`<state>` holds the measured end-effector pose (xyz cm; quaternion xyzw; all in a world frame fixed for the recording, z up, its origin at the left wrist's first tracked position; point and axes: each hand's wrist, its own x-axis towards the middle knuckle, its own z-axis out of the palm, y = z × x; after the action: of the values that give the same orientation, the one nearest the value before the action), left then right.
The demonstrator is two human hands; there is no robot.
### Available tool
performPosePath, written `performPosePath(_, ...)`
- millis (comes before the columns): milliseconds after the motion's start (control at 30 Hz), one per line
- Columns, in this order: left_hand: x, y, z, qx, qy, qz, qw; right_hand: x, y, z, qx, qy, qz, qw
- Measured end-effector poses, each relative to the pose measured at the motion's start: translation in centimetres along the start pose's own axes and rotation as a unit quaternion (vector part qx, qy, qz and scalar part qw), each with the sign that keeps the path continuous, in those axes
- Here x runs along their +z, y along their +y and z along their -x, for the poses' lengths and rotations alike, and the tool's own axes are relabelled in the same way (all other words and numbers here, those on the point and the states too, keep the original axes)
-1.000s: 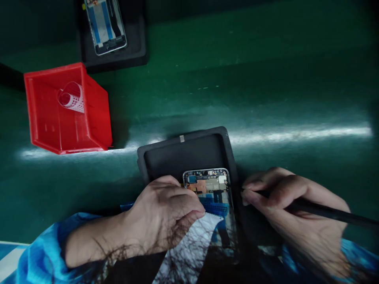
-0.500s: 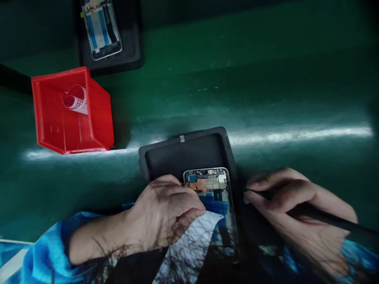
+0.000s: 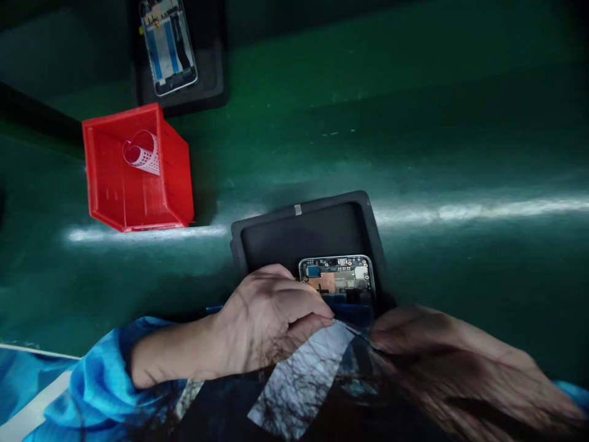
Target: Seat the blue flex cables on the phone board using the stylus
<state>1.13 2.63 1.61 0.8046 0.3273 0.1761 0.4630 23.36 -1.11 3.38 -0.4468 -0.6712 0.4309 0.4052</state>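
An opened smartphone lies in a black rubber tray, its circuit board and copper shielding showing at the top. My left hand grips the phone's left side, with the fingers curled over its edge. My right hand is blurred and lies across the phone's lower end. A black stylus-like tool shows as a dim streak in that hand, and its tip is hidden. A glossy dark sheet with a pale patch covers the area below the phone.
A red plastic bin holds a curled, perforated white strip. Behind it stands a second black tray bearing another opened phone. Everything rests on a green mat. Blue sleeves cover my forearms.
My right hand has swung left and down over the phone's lower end, hiding the tool tip. The left hand stays on the phone. The whole scene has shifted slightly right in view.
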Motion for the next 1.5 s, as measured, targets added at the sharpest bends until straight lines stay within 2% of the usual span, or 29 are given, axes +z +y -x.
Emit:
performPosePath(200,-0.1,0.1,-0.1,0.001,0.009,0.019,1.000,-0.8,0.5,2.3,0.013,-0.030,-0.013,0.999)
performPosePath(333,-0.3,0.2,-0.3,-0.002,0.004,0.030,1.000,-0.5,-0.1,0.8,0.012,0.003,0.008,1.000)
performPosePath(467,-0.5,0.4,-0.4,-0.004,-0.002,0.031,1.000,-0.2,-0.4,-0.5,-0.003,0.001,0.010,1.000)
performPosePath(867,-0.7,0.5,-0.5,0.000,0.003,0.027,1.000,-0.7,-0.4,-0.3,-0.004,-0.011,0.023,1.000)
performPosePath(1133,-0.5,0.5,-0.5,-0.010,0.006,0.025,1.000,-0.3,0.0,1.4,0.054,0.009,-0.023,0.998)
performPosePath(1200,-0.4,0.5,-0.3,-0.013,0.006,0.020,1.000,-0.2,0.3,1.6,0.038,0.013,-0.045,0.998)
performPosePath(1267,-0.3,0.3,-0.2,-0.014,0.003,0.022,1.000,-0.1,0.7,1.4,0.041,0.044,-0.056,0.997)
performPosePath(1400,-0.1,0.0,0.0,-0.013,-0.004,0.021,1.000,0.2,1.8,0.2,0.149,0.194,-0.057,0.968)
performPosePath(1500,0.0,-0.2,0.0,-0.006,0.002,0.030,1.000,0.6,2.4,-0.6,0.175,0.228,-0.066,0.956)
